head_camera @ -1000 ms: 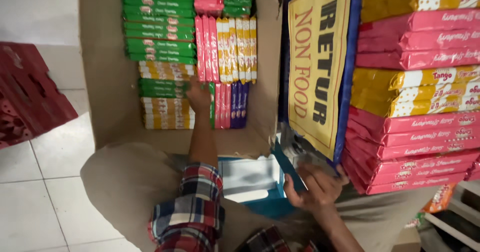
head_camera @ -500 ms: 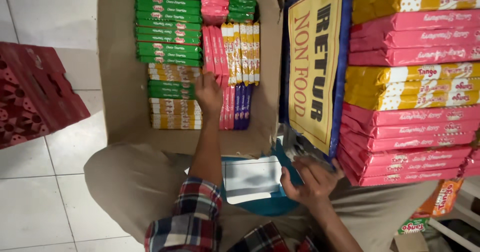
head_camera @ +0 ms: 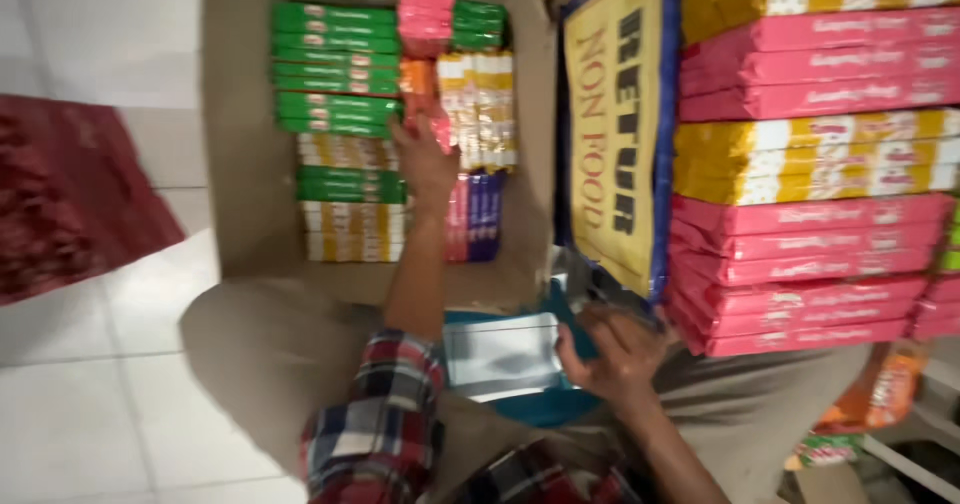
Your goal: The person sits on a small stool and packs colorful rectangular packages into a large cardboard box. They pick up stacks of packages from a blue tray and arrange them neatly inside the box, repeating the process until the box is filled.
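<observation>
An open cardboard box [head_camera: 240, 164] holds rows of flat snack packs, green [head_camera: 335, 64], yellow and white [head_camera: 480, 104], pink and purple [head_camera: 478, 214]. My left hand [head_camera: 425, 164] reaches into it from a plaid sleeve, fingers closed on a few upright pink packs [head_camera: 425, 99] in the middle row; the picture is blurred there. Low in the view, my right hand [head_camera: 610, 359] grips the edge of a teal box [head_camera: 540, 409] with a pale silvery flap [head_camera: 500, 354], just below the cardboard box.
A yellow sign with a blue border [head_camera: 620, 124] hangs on the box's right. Beyond it rise stacked pink [head_camera: 810, 244] and yellow [head_camera: 810, 164] packs. A red crate [head_camera: 70, 204] sits left on white floor tiles [head_camera: 90, 404].
My left hand moved up the box from the lower rows to the pink packs and closed on them. The right hand shifted slightly left on the teal box. The view blurred.
</observation>
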